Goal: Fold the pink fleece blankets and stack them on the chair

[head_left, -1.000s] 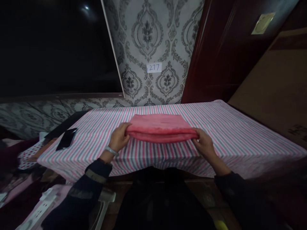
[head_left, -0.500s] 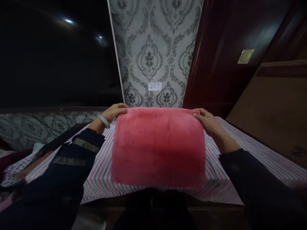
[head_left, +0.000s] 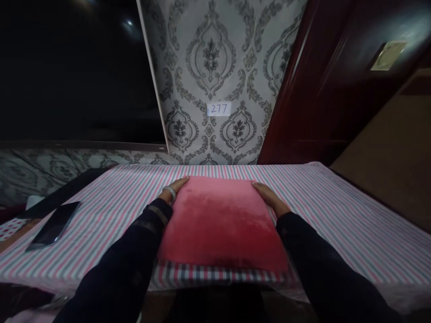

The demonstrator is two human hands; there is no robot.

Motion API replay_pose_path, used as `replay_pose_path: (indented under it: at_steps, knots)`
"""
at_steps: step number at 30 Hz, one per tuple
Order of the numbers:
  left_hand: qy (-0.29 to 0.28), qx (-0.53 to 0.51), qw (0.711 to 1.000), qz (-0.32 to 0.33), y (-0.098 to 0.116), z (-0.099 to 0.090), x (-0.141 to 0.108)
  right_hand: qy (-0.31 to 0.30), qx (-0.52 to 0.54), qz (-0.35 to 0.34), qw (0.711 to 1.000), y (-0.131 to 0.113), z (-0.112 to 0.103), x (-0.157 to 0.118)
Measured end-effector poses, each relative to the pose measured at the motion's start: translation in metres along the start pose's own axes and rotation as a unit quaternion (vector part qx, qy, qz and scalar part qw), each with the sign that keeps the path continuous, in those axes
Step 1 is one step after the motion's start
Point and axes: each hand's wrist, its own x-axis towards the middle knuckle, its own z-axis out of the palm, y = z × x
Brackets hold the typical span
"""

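A pinkish-red plush cloth [head_left: 222, 220], roughly rectangular, is spread over the striped tablecloth [head_left: 111, 224], its near edge close to the table's front. My left hand [head_left: 178, 185], with a pale bangle at the wrist, is closed on its far left corner. At the far right corner, my right hand [head_left: 266, 192] holds the cloth, thumb side along the edge. The fingertips of both hands are partly hidden, and the cloth's underside is out of sight.
A dark phone or tablet [head_left: 54, 225] lies on the table's left side. Behind it stands a large black screen [head_left: 74, 76]. A paper label marked 277 [head_left: 219, 108] is on the patterned wall. A cardboard box [head_left: 393, 157] leans at the right.
My hands have lowered the cloth from a raised position onto the tabletop and moved closer together. The view has shifted, so more of the striped table and the phone or tablet shows.
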Motion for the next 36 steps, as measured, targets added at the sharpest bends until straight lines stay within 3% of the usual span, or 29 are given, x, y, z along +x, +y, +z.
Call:
replay_pose_path:
  at_steps: [5,9,11,14,16,18,23,27,30,36]
  knots:
    - [0.009,-0.058,0.998,0.02,0.003,0.003,0.011,0.062,-0.081,0.026,0.994,-0.003,0.008,0.008]
    - [0.085,-0.062,0.991,0.08,0.009,0.0,0.005,0.111,-0.032,-0.073,0.991,-0.011,0.01,-0.002]
    - [0.077,-0.1,0.988,0.083,0.014,-0.003,-0.001,0.086,0.045,-0.076,0.992,-0.014,0.006,-0.012]
    - [-0.025,-0.211,0.976,-0.048,0.016,-0.008,-0.014,-0.015,0.172,0.021,0.985,-0.017,-0.001,-0.035]
    - [-0.079,-0.263,0.952,-0.134,0.013,-0.012,-0.027,-0.084,0.247,0.097,0.96,-0.019,-0.006,-0.056]
    - [-0.101,-0.293,0.938,-0.157,0.006,-0.017,-0.045,-0.118,0.304,0.146,0.934,-0.021,-0.011,-0.08]
    - [-0.12,-0.298,0.937,-0.14,-0.015,-0.03,-0.112,-0.15,0.351,0.184,0.906,-0.024,-0.019,-0.147]
    - [-0.131,-0.291,0.943,-0.089,-0.023,-0.029,-0.158,-0.138,0.376,0.161,0.902,-0.023,-0.017,-0.182]
    - [-0.11,-0.274,0.954,-0.051,-0.023,-0.019,-0.17,-0.121,0.382,0.154,0.903,-0.023,-0.011,-0.191]
    - [-0.028,-0.222,0.974,-0.016,-0.026,-0.01,-0.17,-0.054,0.389,0.098,0.914,-0.019,-0.006,-0.196]
